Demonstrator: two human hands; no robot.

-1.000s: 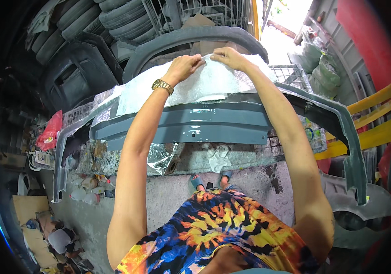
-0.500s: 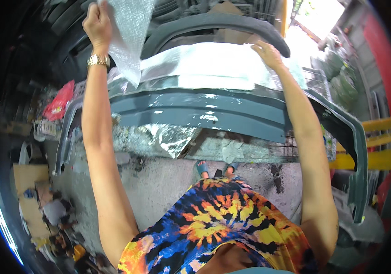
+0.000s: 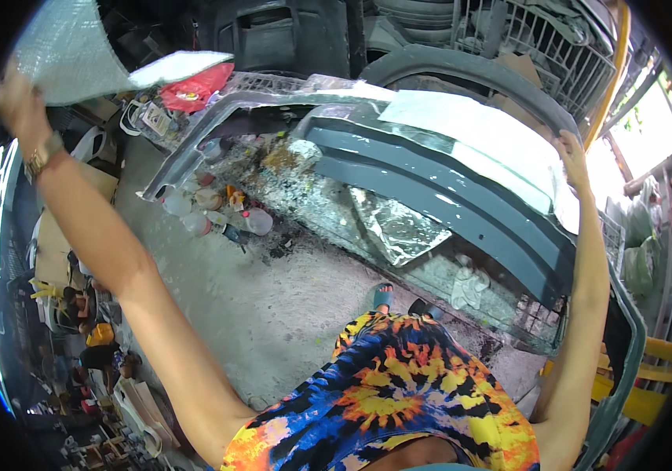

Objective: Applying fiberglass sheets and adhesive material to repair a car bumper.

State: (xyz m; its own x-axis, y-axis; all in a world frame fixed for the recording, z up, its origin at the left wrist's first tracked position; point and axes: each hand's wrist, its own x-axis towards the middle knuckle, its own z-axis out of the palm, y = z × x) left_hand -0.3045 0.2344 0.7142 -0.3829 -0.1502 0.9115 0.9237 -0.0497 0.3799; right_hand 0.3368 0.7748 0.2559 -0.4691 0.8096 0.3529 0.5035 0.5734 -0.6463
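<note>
At the upper left, my left hand (image 3: 22, 106), slightly blurred, grips a piece of white woven cloth (image 3: 77, 55) that looks like fibreglass cloth. The cloth hangs in the air, its pointed end toward the middle. A large grey vehicle bumper (image 3: 430, 184) lies across the space before me. Another white sheet (image 3: 477, 137) lies flat along its upper side. My right hand (image 3: 574, 157) is at that sheet's right end with its fingers curled; I cannot make out what is between them.
Beneath the bumper is a stained work surface (image 3: 281, 188) with a crumpled clear plastic sheet (image 3: 399, 228) on it. Several bottles (image 3: 257, 221) stand at the left. A red plastic bag (image 3: 197, 88) lies behind. Dark curved trim (image 3: 422, 59) stands at the back, yellow bars (image 3: 650, 400) at the right.
My view has turned left. My left hand has swung the woven cloth outward to the left, away from the bumper. My right hand stays by the sheet's right end, its fingers now more curled.
</note>
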